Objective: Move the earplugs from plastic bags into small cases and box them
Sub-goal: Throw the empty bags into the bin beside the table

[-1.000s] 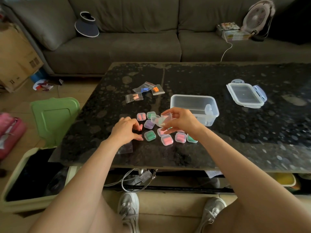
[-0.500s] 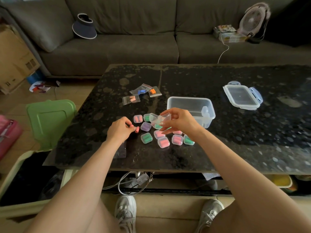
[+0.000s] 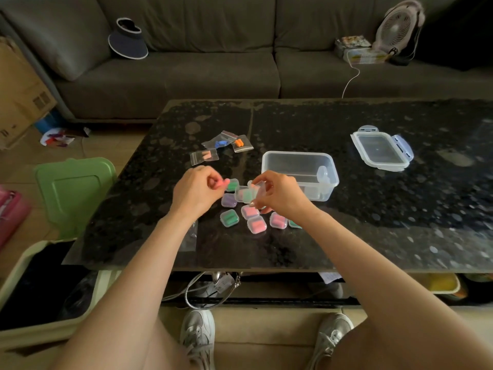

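I can read no text anywhere; the cardboard box (image 3: 22, 97) carries dark printed marks, too blurred for me to decipher.

A grey sofa (image 3: 186, 73) stands behind the black stone table (image 3: 400, 222).

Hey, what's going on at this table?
A person is packing earplugs at a table. The left hand pinches a pink earplug, and the right hand holds an open small case beside it. Filled cases lie by the hands, three bags with earplugs lie farther back, and the clear box stands open with its lid off to the right.
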The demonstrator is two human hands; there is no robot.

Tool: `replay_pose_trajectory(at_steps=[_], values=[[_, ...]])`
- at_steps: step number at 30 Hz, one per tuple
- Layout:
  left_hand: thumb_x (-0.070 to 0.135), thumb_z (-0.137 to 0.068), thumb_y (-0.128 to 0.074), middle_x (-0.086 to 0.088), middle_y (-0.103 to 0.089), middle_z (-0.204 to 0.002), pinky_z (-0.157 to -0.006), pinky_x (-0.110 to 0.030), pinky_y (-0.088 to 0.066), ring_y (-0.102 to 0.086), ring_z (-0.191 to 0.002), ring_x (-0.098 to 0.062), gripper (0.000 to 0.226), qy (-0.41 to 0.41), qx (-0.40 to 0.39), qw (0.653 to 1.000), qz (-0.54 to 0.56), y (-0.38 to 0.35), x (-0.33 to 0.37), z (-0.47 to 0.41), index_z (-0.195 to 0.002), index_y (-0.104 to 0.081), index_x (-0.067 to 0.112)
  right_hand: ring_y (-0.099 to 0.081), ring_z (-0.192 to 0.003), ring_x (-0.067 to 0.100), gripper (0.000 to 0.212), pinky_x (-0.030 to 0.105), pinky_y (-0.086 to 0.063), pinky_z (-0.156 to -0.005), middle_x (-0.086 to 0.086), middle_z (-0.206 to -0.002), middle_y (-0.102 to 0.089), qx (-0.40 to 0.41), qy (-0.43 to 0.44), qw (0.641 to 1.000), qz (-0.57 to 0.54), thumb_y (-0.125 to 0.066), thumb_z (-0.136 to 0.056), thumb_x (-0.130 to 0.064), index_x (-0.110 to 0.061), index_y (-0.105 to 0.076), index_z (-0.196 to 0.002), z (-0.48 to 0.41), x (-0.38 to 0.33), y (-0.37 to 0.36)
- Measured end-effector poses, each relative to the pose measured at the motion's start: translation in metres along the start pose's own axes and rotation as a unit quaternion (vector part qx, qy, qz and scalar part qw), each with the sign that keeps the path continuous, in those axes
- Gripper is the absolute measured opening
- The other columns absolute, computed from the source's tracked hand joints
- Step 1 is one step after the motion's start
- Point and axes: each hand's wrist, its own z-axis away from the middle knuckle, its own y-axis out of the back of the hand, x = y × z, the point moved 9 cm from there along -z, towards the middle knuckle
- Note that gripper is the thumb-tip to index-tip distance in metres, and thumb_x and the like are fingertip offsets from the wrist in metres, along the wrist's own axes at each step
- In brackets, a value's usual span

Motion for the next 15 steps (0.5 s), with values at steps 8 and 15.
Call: replay_pose_trajectory(at_steps=[8,15], values=[[0.032,-0.086,-0.066,0.008,-0.047,-0.091,-0.072,-0.023,-0.030,-0.036,-0.087,-0.008,0.018,-0.142,-0.050,0.985,-0.091,-0.019,0.039,0.012,-0.098,-0.065,0.019,-0.068,-0.084,0.020,0.039,0.034,-0.058,-0.082,0.008,-0.097,-0.069,-0.002,0.027,0.999,0.017,-0.078,-0.078,-0.014,-0.015,-0.062,-0.113,0.001,-0.006,-0.003],[0.036,-0.089,-0.062,0.001,-0.056,-0.104,-0.079,-0.026,-0.039,-0.047,-0.097,-0.014,0.024,-0.122,-0.090,0.982,-0.114,-0.027,0.032,0.013,-0.106,-0.065,0.019,-0.066,-0.091,0.020,0.043,0.032,-0.056,-0.086,0.006,-0.102,-0.068,-0.011,0.036,0.999,0.025,-0.080,-0.076,-0.021,-0.016,-0.061,-0.115,0.001,-0.007,-0.005]])
